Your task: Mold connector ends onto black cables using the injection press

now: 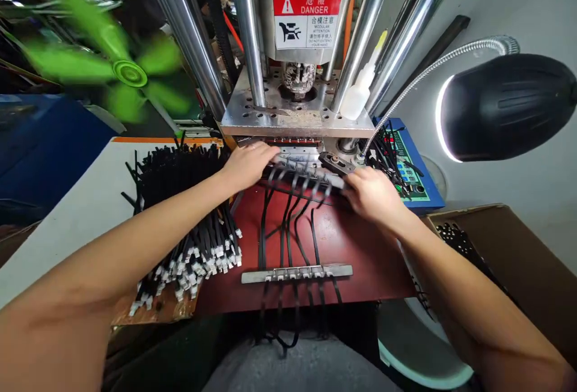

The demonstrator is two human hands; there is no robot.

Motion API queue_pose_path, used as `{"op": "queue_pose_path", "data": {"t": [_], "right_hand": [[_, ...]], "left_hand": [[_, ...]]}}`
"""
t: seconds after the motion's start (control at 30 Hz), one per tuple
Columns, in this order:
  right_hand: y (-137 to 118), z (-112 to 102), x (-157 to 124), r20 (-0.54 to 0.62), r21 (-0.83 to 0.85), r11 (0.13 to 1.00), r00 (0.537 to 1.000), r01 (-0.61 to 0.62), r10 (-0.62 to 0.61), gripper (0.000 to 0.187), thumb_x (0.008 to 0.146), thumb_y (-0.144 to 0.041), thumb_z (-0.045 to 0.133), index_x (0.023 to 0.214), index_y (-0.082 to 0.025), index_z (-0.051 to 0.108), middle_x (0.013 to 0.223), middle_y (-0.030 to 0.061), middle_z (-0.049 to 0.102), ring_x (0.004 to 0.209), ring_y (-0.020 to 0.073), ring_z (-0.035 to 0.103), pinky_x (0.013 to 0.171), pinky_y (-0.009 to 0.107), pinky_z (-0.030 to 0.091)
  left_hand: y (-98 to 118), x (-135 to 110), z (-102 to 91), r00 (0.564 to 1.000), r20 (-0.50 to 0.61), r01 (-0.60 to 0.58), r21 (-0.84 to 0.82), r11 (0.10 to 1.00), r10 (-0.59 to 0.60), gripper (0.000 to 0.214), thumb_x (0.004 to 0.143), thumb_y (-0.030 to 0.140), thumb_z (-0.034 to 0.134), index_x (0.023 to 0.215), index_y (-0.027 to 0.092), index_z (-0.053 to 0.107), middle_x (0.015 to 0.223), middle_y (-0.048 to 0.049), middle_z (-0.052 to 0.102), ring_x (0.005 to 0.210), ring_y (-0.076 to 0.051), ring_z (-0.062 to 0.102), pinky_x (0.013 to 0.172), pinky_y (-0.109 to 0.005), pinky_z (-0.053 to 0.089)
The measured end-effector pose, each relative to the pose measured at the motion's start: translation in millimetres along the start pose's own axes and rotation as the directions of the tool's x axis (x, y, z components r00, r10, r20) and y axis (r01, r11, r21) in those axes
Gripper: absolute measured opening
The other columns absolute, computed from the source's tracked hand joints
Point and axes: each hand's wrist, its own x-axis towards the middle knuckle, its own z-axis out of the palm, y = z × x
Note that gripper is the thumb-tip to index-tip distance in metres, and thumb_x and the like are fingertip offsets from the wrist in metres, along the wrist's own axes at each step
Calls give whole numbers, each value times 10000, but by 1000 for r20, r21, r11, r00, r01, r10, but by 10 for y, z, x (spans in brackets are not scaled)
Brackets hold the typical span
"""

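My left hand (251, 165) and my right hand (373, 195) hold the two ends of a metal bar fixture (334, 180) at the front of the press. Their fingers are closed on it; the fingertips are partly hidden. Several black cables hang across this bar, smeared by motion. Nearer to me, a second metal bar (250, 278) lies on the dark red board (360, 254). White connectors sit along it, with black cables running out on both sides. Behind my hands is the metal lower die (297, 153) of the press, partly covered by the blurred bar and cables.
Above the hands hang the press's steel plate (288, 122) and vertical rods. A heap of black cables (207, 241) lies at left, near a spinning green fan (130, 73). At right are a lamp (505, 109), blue control box (428, 184) and cardboard box (518, 241).
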Motion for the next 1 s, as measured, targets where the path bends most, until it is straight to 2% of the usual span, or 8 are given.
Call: {"op": "queue_pose_path", "data": {"t": [0.17, 0.3, 0.43, 0.6, 0.67, 0.8, 0.9, 1.0], "right_hand": [[121, -156, -979, -21, 282, 952, 993, 118, -117, 179, 916, -351, 581, 767, -271, 641, 727, 60, 650, 649, 230, 599, 555, 376, 477], [-87, -469, -815, -101, 425, 905, 993, -16, 66, 233, 927, -381, 626, 1093, -229, 689, 1039, 51, 717, 900, 217, 676, 773, 374, 553], [-400, -687, -532, -46, 388, 921, 997, -38, 61, 242, 758, -360, 835, 910, -201, 735, 896, 39, 731, 823, 214, 671, 708, 327, 527], [-371, -762, -804, -147, 417, 902, 972, -108, 184, 162, 922, -292, 617, 857, -225, 749, 862, 21, 731, 818, 194, 672, 754, 333, 520], [-205, -768, -1166, -237, 485, 841, 889, -242, 392, 209, 947, -314, 568, 853, -236, 738, 853, 30, 726, 810, 194, 673, 762, 348, 526], [324, -577, -2200, -269, 579, 630, 608, -517, 747, 174, 902, -421, 640, 890, -274, 732, 749, 77, 717, 693, 208, 672, 699, 381, 531], [591, -240, -2693, 82, 385, 650, 726, -655, 683, 311, 834, -540, 659, 842, -244, 754, 812, 137, 732, 724, 298, 691, 673, 457, 548], [423, 26, -2425, 56, 278, 802, 842, -529, 536, 499, 822, -546, 672, 1144, -166, 707, 1104, 177, 703, 988, 364, 672, 841, 546, 556]], "left_hand": [[750, -124, -61, 926, 68, -370, -12, 929, 370, 304, 962, 137, 432, 1150, 203, 662, 1112, -71, 707, 1077, -209, 627, 949, -399, 415], [1242, 51, -248, 858, 38, -513, 80, 854, 512, 310, 984, 147, 406, 1111, 186, 687, 1023, -89, 720, 1047, -224, 626, 963, -438, 421], [1503, 77, -514, 841, -11, -536, 105, 837, 540, 319, 1015, 174, 381, 1063, 168, 696, 948, -88, 717, 1033, -242, 632, 1039, -529, 386], [1553, -113, -591, 853, 15, -521, 75, 850, 521, 350, 1042, 190, 328, 1141, 171, 663, 1031, -77, 722, 1056, -238, 644, 1057, -557, 374], [1505, -215, -522, 860, 13, -510, 69, 857, 511, 350, 1040, 182, 321, 1174, 175, 645, 1074, -76, 724, 1066, -237, 648, 1031, -542, 390], [1325, -414, -278, 882, 14, -471, 49, 881, 471, 326, 997, 166, 367, 1135, 184, 661, 1061, -88, 733, 1035, -253, 654, 963, -525, 390], [1204, -493, -59, 925, 117, -360, -44, 932, 362, 238, 942, 261, 503, 1055, 209, 706, 1032, -85, 719, 970, -255, 643, 892, -478, 398], [1199, -462, 135, 938, 223, -252, -87, 964, 265, 210, 911, 321, 573, 1013, 250, 743, 977, -70, 696, 945, -249, 612, 867, -433, 395]]}}
